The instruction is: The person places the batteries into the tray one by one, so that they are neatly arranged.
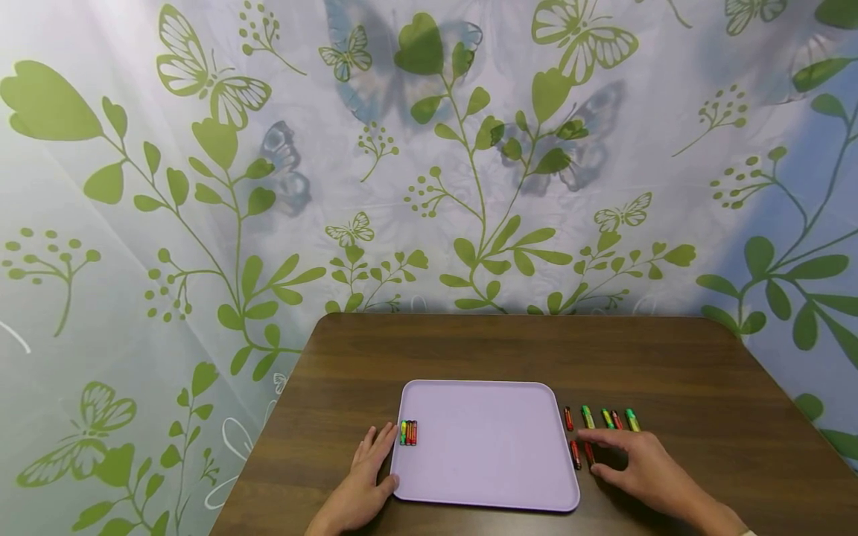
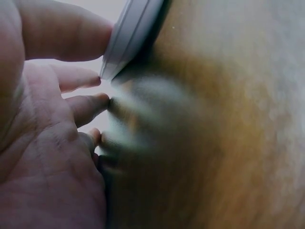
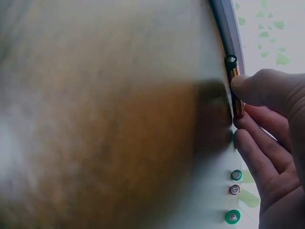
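Observation:
A pale purple tray (image 1: 482,447) lies flat on the table. My left hand (image 1: 365,476) rests at its left side with fingers stretched out, the thumb (image 2: 71,36) touching the rim. Just inside that rim, three small batteries (image 1: 408,433) lie side by side, one green-yellow and two red. Right of the tray, my right hand (image 1: 646,465) pinches a red battery (image 1: 589,452) between thumb and fingers; the thumb covers part of it in the right wrist view. Another red battery (image 1: 575,454) lies close beside it, near the tray's right rim.
Beyond the right hand is a row of loose batteries, with a red battery (image 1: 568,418), a thicker green battery (image 1: 588,417) and another green battery (image 1: 633,420) among them. The dark wooden table (image 1: 509,346) ends at a leaf-and-butterfly curtain (image 1: 402,186) behind it.

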`<state>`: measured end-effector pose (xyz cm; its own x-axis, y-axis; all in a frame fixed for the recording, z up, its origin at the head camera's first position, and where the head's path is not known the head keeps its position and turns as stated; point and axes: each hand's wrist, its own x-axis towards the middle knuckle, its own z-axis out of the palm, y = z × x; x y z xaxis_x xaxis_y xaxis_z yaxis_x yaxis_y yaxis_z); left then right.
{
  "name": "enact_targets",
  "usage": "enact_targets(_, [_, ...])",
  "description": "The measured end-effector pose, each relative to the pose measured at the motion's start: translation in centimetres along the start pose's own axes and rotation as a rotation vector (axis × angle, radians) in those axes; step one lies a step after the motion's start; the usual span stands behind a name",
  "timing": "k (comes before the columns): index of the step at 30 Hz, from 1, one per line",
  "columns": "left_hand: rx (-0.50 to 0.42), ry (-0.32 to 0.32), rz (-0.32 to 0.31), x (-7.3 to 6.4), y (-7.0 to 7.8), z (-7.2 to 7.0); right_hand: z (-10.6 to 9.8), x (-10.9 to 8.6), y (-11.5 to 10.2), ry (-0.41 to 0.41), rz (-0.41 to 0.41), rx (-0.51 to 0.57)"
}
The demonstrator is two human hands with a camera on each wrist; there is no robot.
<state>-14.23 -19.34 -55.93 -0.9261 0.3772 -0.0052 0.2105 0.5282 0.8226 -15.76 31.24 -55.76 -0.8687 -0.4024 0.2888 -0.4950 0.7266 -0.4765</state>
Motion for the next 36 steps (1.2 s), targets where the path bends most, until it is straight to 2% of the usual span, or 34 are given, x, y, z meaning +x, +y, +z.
enact_targets(4, [-0.005,-0.006,-0.004,0.0,0.0,0.0,-0.4,0.2,-0.2,0.005,-0.005,0.002])
enact_targets(11, [-0.008,-0.017,-0.014,0.0,0.0,0.0,-1.0,1.1,-0.5,0.09,-0.107,0.038])
enact_targets(15, [-0.01,-0.017,-0.014,0.0,0.0,-0.1,-1.0,1.7,-0.9,0.113,-0.145,0.036])
enact_targets(22, [-0.008,-0.022,-0.014,-0.1,0.0,-0.2,-0.7,2.9,-1.7,0.072,-0.102,0.036])
enact_targets(36, [-0.003,-0.024,-0.015,-0.1,0.2,-0.3,1.2,7.4,-4.4,0.038,-0.212,0.113])
